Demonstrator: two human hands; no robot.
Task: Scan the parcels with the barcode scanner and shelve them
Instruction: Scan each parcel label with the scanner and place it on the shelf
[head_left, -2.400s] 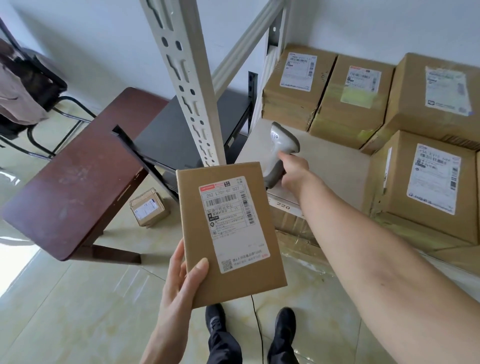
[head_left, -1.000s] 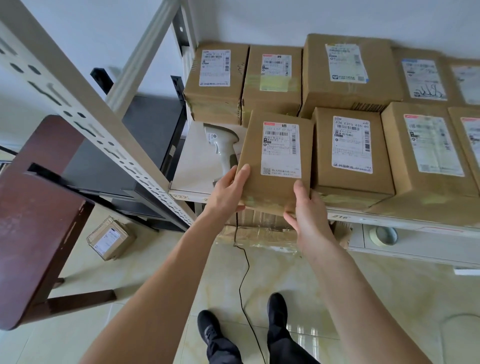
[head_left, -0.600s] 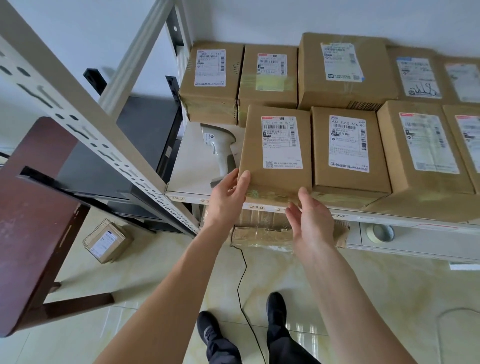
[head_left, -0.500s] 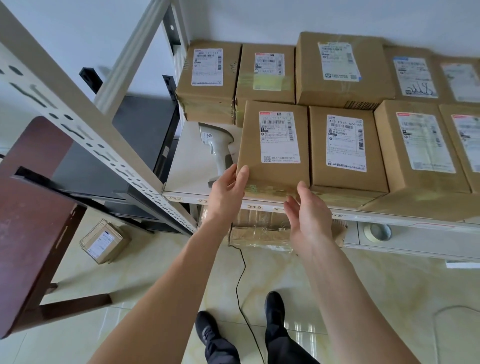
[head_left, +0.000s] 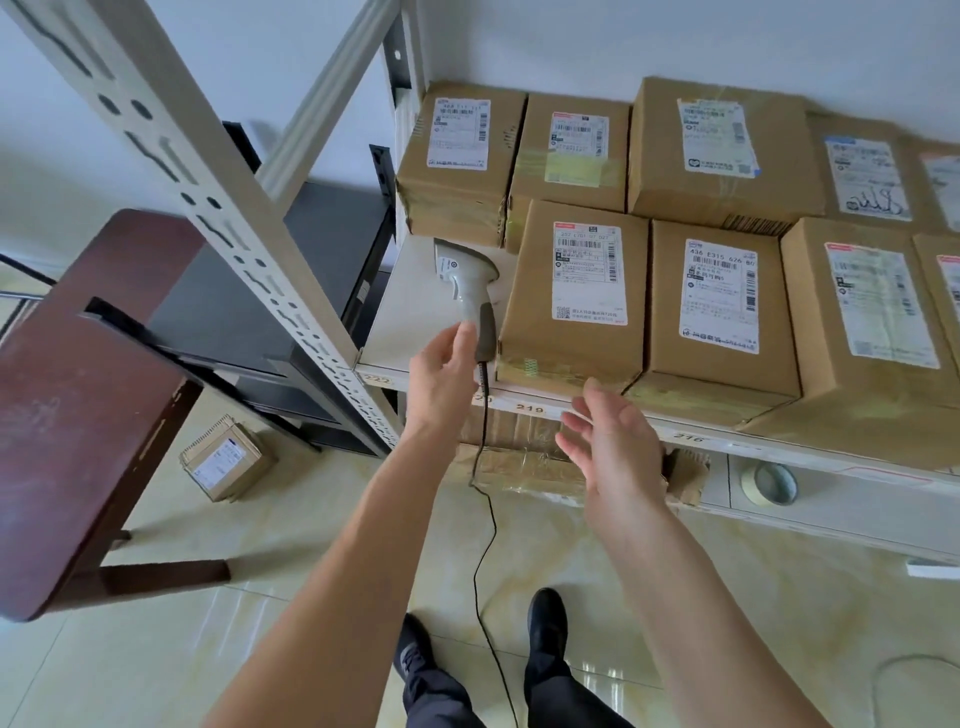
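Observation:
A brown cardboard parcel (head_left: 571, 296) with a white label lies flat at the front of the white shelf (head_left: 395, 332), tight against another parcel (head_left: 719, 306) on its right. A grey barcode scanner (head_left: 470, 291) lies on the shelf just left of it, its black cable hanging to the floor. My left hand (head_left: 441, 369) is open in front of the scanner's handle, fingertips close to it. My right hand (head_left: 608, 441) is open with fingers spread, below the shelf edge and apart from the parcel. A small parcel (head_left: 226, 457) lies on the floor.
Several more labelled parcels fill the shelf's back row and right side. A slotted metal upright (head_left: 218, 208) crosses at the left. A dark red wooden table (head_left: 78, 395) stands at the left. A tape roll (head_left: 771, 483) sits on the lower shelf. My feet stand below.
Both hands have let go of the parcel, which now rests on the shelf. The right hand drew back below the shelf edge; the left shifted left toward the scanner's handle.

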